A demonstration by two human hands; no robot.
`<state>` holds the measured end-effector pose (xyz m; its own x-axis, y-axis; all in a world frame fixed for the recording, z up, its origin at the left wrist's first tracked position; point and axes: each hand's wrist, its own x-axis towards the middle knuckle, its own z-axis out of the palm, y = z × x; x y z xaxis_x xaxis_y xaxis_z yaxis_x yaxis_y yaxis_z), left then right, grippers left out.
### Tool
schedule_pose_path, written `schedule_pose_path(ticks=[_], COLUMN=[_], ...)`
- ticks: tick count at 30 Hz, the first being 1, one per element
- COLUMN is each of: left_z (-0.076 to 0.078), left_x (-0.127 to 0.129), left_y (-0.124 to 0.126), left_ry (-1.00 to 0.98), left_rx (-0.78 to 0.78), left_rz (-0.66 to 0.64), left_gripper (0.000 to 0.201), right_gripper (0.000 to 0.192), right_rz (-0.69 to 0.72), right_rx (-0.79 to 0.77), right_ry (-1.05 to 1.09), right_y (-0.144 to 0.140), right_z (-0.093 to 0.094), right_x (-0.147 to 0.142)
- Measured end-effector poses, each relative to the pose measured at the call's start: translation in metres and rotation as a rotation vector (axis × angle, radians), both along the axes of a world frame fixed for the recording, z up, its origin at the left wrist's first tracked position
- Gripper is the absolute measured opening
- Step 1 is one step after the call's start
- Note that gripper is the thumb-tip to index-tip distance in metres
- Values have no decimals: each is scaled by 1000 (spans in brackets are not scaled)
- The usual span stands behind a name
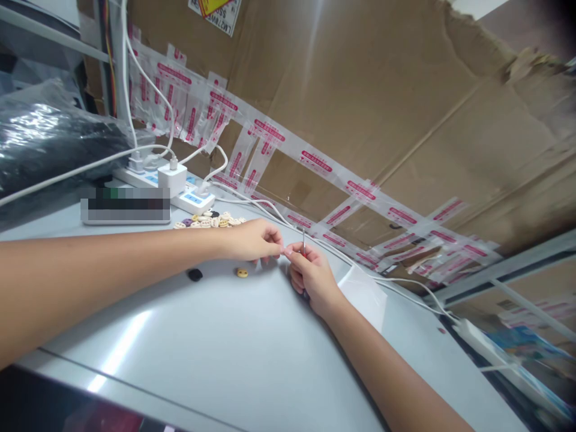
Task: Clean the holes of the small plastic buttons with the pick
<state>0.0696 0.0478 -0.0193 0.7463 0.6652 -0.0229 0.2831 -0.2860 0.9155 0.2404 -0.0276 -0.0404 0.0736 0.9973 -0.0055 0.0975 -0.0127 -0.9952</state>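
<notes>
My left hand (256,240) is closed in a pinch, its fingertips meeting those of my right hand (312,276) above the table. Whatever is between the fingertips is too small to make out. My right hand is also curled round a slim tool (303,240) with a thin metal tip pointing up, a bit of red and a dark lower end; its kind is unclear. Below my left hand lies a yellow button (242,273) with dark holes. A black, roundish piece (195,275) lies to its left. Behind my left wrist is a pile of mostly cream buttons (218,221).
A white power strip (191,200) with a plugged-in charger (172,179) and cables stands behind the buttons. Left of it is a blurred-out flat object (126,207). A taped cardboard box (315,108) walls the back. A white sheet (364,294) lies by my right wrist.
</notes>
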Motion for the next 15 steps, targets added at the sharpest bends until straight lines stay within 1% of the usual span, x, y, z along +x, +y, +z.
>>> schedule_pose_path(ticks=[5,8,12,15], left_z=[0,-2,-5,-3], left_x=[-1,-2,-2,-2], left_y=[-1,0,3,1], left_ry=[-3,18,-8,20], left_rx=[19,41,51,60], left_rz=[-19,-18,-35,-15], left_gripper=[17,17,19,20], right_gripper=[32,33,31,30], right_rz=[8,7,11,9], right_rx=[-1,0,-3,3], right_ry=[-4,-7,-13,-26], right_y=[-1,-1,-2,-2], right_z=[-1,-2,-1,0], right_x=[1,0,0,0])
